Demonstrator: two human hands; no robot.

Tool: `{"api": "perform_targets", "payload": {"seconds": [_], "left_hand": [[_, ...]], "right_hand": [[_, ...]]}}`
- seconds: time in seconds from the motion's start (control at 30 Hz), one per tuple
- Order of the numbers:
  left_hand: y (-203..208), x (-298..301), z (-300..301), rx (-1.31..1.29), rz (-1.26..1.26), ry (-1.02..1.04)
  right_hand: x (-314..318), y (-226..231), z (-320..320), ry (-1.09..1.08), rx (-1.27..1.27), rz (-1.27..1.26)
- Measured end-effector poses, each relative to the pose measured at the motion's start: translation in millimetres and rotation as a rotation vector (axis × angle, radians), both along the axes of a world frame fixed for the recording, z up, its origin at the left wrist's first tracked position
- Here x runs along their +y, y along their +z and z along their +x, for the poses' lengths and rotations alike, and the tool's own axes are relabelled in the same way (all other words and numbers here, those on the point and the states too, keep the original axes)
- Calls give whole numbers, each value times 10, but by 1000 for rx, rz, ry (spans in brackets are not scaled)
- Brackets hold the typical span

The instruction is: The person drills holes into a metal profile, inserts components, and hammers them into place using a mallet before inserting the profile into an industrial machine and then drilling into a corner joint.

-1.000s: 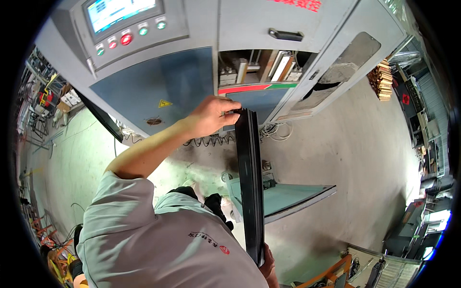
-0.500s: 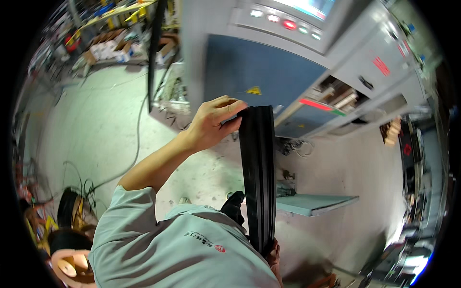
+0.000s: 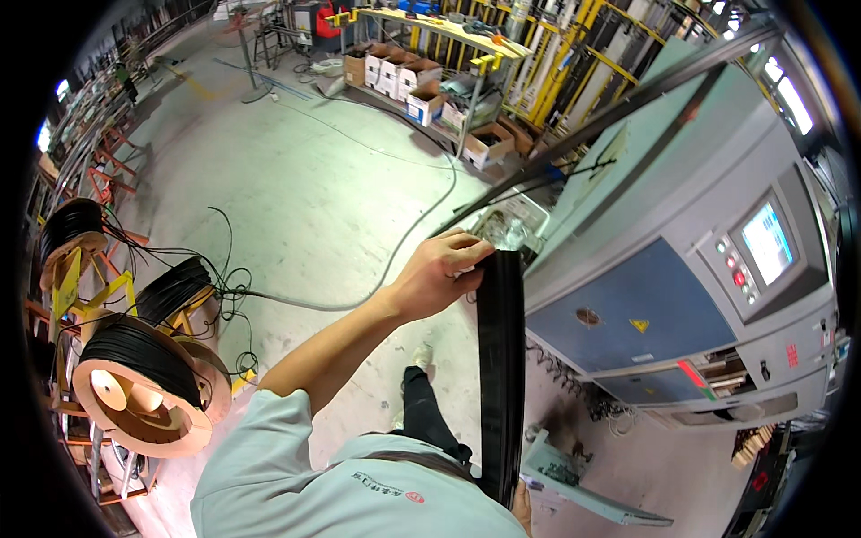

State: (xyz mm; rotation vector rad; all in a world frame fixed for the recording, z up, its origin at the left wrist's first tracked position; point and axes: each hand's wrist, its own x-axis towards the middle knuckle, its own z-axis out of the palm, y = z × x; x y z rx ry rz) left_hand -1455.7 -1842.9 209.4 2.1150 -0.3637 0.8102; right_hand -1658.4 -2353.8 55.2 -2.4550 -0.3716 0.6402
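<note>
My left hand point(image 3: 441, 269) grips the top end of a long, flat black strip point(image 3: 500, 377), with the arm stretched out in front of me. The strip runs nearly straight down to my body. Only a sliver of my right hand point(image 3: 522, 513) shows at the strip's lower end, where it seems to hold it. The strip hangs beside a large grey and blue machine point(image 3: 664, 305). The machine's control panel, with a lit screen point(image 3: 764, 240) and round buttons, lies to the right.
Reels of black cable point(image 3: 143, 386) on yellow stands are at the left. A loose cable point(image 3: 359, 300) snakes over the concrete floor. Cardboard boxes point(image 3: 421, 100) and yellow racks point(image 3: 574, 45) line the far side. A grey tray point(image 3: 583, 489) juts out low near the machine.
My view has swung to the left, so the machine has shifted from the top middle to the right and the floor and reels have appeared. Both hands have kept hold of the strip.
</note>
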Motion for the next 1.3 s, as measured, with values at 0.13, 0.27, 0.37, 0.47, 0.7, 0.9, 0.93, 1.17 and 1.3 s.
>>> {"api": "perform_targets", "payload": {"seconds": [0.13, 0.27, 0.37, 0.47, 0.7, 0.9, 0.93, 1.17, 1.3], "left_hand": [[-112, 901, 9, 66, -101, 137], [-142, 1805, 368, 77, -49, 206], [-76, 2570, 600, 136, -48, 247], [103, 3316, 758, 199, -91, 298], [353, 4772, 1133, 205, -27, 467], [-45, 6142, 1754, 189, -76, 520], [-138, 6412, 1926, 196, -86, 551], [-281, 7662, 3247, -140, 316, 383], [-358, 7727, 3732, -45, 116, -9]], "right_hand": [[956, 88, 644, 114, 82, 105], [1634, -263, 1171, 281, -65, 215], [2531, -115, 1674, 325, -12, 325], [3285, -115, 2150, 358, 170, 336], [4658, -172, 3231, 482, 201, 317], [5839, -443, 4061, 530, 180, 443], [6112, -453, 4210, 501, 217, 467], [7970, -626, 5577, 413, 226, 325], [9196, 326, 6152, 394, 171, 224]]}}
